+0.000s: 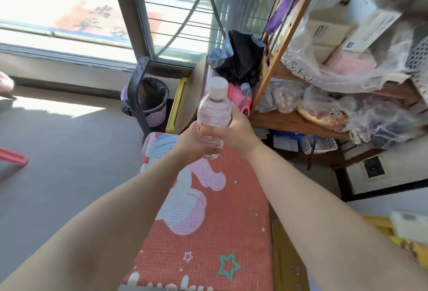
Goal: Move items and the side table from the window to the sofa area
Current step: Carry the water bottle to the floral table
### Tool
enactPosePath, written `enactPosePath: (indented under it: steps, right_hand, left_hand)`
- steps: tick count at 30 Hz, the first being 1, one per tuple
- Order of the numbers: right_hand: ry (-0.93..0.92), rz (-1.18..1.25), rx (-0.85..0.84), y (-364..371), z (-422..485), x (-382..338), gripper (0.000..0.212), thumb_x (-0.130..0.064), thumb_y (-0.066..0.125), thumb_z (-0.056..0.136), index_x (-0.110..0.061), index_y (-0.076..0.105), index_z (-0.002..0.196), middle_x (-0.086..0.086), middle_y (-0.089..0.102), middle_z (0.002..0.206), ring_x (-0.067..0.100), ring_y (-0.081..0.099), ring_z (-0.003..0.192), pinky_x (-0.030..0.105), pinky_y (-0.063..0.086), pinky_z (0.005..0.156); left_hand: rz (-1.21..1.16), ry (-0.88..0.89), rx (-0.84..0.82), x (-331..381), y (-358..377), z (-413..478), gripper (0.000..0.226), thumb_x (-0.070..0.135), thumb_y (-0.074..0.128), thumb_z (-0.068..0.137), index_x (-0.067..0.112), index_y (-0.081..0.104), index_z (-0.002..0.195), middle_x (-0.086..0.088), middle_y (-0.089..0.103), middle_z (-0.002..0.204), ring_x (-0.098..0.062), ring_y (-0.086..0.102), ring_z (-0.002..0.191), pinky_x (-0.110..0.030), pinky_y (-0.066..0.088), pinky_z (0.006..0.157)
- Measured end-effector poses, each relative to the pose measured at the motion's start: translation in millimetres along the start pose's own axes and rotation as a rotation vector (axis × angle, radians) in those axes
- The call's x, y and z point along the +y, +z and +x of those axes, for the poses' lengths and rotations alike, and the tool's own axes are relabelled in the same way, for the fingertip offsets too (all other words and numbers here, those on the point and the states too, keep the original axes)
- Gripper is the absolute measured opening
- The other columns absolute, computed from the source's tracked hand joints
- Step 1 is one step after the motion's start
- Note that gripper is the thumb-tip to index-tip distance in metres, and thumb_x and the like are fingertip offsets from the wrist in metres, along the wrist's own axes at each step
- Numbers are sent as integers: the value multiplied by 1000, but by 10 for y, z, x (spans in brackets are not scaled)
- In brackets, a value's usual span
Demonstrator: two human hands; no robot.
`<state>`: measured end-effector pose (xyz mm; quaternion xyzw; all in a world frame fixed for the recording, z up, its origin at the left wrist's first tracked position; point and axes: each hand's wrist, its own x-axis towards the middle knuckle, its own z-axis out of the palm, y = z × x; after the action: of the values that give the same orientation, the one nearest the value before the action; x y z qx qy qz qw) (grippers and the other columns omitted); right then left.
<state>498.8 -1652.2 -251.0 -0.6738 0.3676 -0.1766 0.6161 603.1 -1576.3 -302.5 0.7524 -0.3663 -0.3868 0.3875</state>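
Note:
A clear plastic water bottle (214, 114) with a white cap is held upright in front of me, above a red cartoon-print mat (208, 221). My left hand (191, 143) grips its lower part from the left. My right hand (234, 128) wraps its middle from the right. Both hands touch the bottle. Just behind it sits a pink toy-like item (244, 100) and a black bag (240, 58), close to the window (92, 12).
A wooden shelf (289, 121) packed with plastic-wrapped goods and boxes stands at the right. A black-lined waste bin (154, 103) and a dark curved frame (136, 96) sit below the window. A yellow-edged board (177, 105) leans nearby. Grey floor lies to the left.

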Motion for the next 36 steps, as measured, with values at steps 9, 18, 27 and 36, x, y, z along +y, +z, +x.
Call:
enactPosePath:
  steps: [9,18,27,36]
  right_hand:
    - [-96,-63,-56,230,-176,-823,60,-9,82,66,-15,53,118,0,65,110,8,63,99,22,53,81]
    - [-173,-75,-168,839,-359,-1265,69,-20,85,54,-13,58,117,6,69,111,21,65,104,41,53,93]
    - [-259,-173,-458,1507,-574,-1468,62,-13,83,65,-12,54,120,6,65,113,20,63,104,35,51,93]
    - [-317,-152,-741,2401,-967,-1647,55,-6,84,63,-11,57,111,-5,67,90,3,64,78,11,54,68]
  left_hand:
    - [-13,43,107,491,-613,-487,60,23,82,58,30,59,113,8,70,101,-13,66,95,-30,50,87]
    - [-40,-17,247,398,-1201,-981,66,35,83,45,32,61,107,11,71,96,-10,67,93,-37,53,92]
    - [-92,-110,519,163,-1545,-1735,69,23,84,59,24,56,122,7,67,107,-17,61,101,-34,48,92]
    - [-133,-213,762,-241,-1934,-2606,81,45,76,34,29,62,112,3,71,105,-18,67,100,-43,52,93]
